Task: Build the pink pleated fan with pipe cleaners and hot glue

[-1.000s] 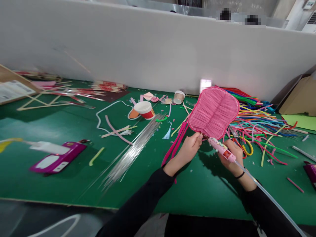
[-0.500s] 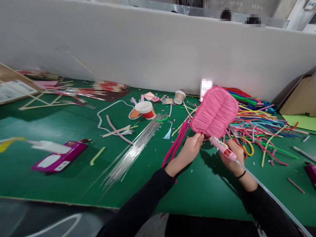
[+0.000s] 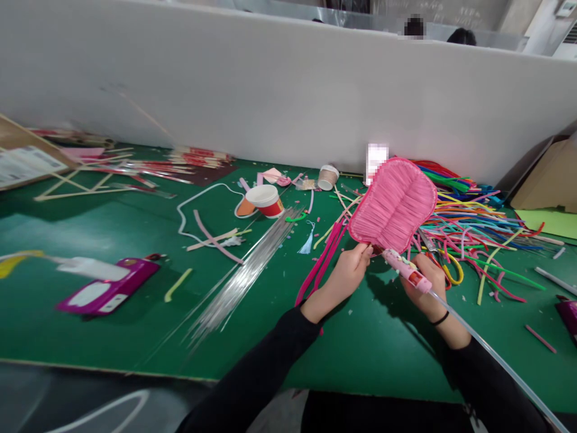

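Observation:
My left hand (image 3: 346, 273) is closed at the lower edge of a pink pleated fan (image 3: 393, 204), which it holds upright above the table. Red trim runs around the fan's rim. My right hand (image 3: 426, 285) grips a pink glue gun (image 3: 407, 270), its tip close to the fan's bottom edge. A long clear glue stick (image 3: 487, 346) sticks out of the gun's back end toward me. Long dark-pink pipe cleaners (image 3: 327, 255) lie beside my left hand. Just past my right hand are scissors with yellow handles (image 3: 453, 270), partly hidden.
Colourful pipe cleaners (image 3: 478, 222) are heaped at the right. A bundle of thin metal wires (image 3: 243, 279) lies left of my arms, with a paper cup (image 3: 265, 201) behind it. A purple box (image 3: 112, 288) sits at left. A grey partition (image 3: 225, 84) stands along the back.
The fan has shifted very slightly to the right. Both hands and the glue gun hold almost the same position.

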`<action>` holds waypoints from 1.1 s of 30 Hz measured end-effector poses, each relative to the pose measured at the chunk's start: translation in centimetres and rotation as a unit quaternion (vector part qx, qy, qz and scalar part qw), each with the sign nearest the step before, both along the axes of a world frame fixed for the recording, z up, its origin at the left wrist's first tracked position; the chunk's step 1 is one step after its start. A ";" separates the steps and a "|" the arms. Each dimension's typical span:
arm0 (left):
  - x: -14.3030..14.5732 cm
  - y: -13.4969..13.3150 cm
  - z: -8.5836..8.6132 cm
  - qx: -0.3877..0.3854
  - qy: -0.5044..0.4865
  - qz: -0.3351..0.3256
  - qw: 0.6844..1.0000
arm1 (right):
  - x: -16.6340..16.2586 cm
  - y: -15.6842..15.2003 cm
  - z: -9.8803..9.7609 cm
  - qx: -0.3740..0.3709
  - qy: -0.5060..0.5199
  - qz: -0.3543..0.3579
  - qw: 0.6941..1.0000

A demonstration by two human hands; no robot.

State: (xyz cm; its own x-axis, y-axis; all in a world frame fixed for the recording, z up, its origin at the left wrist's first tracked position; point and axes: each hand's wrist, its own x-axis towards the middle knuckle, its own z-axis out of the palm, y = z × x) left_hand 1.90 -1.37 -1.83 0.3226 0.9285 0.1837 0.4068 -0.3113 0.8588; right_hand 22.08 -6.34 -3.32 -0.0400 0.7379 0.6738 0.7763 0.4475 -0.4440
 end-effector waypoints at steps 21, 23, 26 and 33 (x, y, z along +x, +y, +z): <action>-0.3 0.1 0.0 -0.009 -0.022 0.010 1.000 | 0.1 0.1 -0.1 0.000 0.002 -0.004 1.000; -0.3 0.2 0.0 -0.009 -0.028 0.010 1.000 | 0.0 0.1 0.0 0.002 0.004 -0.005 1.000; -0.4 0.2 0.1 -0.010 -0.029 0.015 0.999 | 0.0 0.0 0.0 -0.002 0.007 -0.011 1.000; -0.6 0.3 -0.1 -0.016 -0.038 0.022 0.999 | 0.1 0.1 0.0 -0.011 0.006 -0.019 1.000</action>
State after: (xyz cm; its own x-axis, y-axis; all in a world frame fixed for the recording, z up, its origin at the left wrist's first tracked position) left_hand 1.31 -1.06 -1.97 0.2682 0.9472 0.1756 0.3518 -0.2660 0.8975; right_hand 22.21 -6.28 -3.35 -0.0043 0.7534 0.6576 0.7874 0.4079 -0.4623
